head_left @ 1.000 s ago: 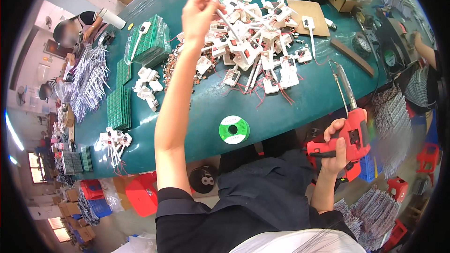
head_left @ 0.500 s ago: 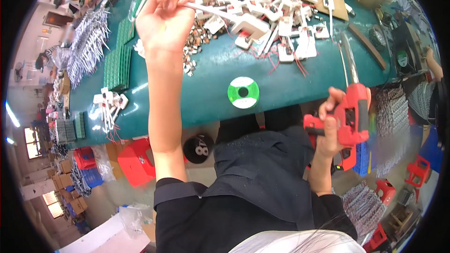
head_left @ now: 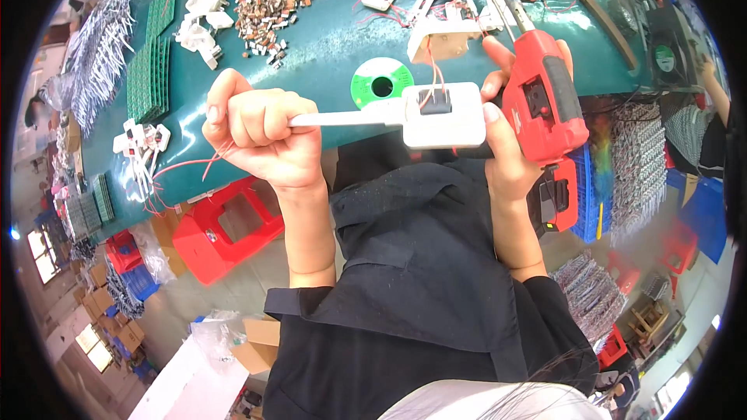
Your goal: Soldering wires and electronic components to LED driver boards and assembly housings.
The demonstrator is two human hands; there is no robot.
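My left hand is closed in a fist round the thin white stem of a plastic housing. This white, rounded-rectangle housing lies level, with a black part in its opening and red wires rising from it. The wires run to a cream-white plastic cover just beyond it. Red wires also trail out to the left of my fist. In my right hand is a red cordless power tool with a long metal nose pointing away over the table. My right thumb is at the housing's right edge; whether it touches is unclear.
A green and white spool lies on the green table. Small metal-and-brown parts are heaped behind it, with white housings at the back. Green circuit boards stand at left, a brown bar at right. Below is a red stool.
My left hand has come down and toward me from the pile, bringing the housing before me. The red tool has moved left and away, nearer the housing.
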